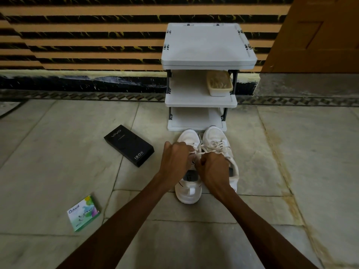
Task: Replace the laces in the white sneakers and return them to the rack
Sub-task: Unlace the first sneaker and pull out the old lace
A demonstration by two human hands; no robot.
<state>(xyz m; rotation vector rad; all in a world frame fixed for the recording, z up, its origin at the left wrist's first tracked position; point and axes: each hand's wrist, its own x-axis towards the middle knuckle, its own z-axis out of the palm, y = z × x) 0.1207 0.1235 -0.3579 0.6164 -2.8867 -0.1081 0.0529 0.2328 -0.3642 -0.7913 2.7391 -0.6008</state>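
Two white sneakers stand side by side on the floor, toes toward the white rack (201,101). The left sneaker (188,188) is partly covered by my hands; the right sneaker (217,140) shows its white lacing. My left hand (175,159) and my right hand (213,167) are both closed over the left sneaker's tongue area, each pinching a strand of white lace (196,152). The lace ends run between my fists. The eyelets under my hands are hidden.
A black phone box (129,145) lies on the stone floor left of the sneakers. A small green Odonil box (83,213) lies nearer me at the left. A beige container (219,83) sits on the rack's middle shelf. A wooden door (320,33) stands at the right.
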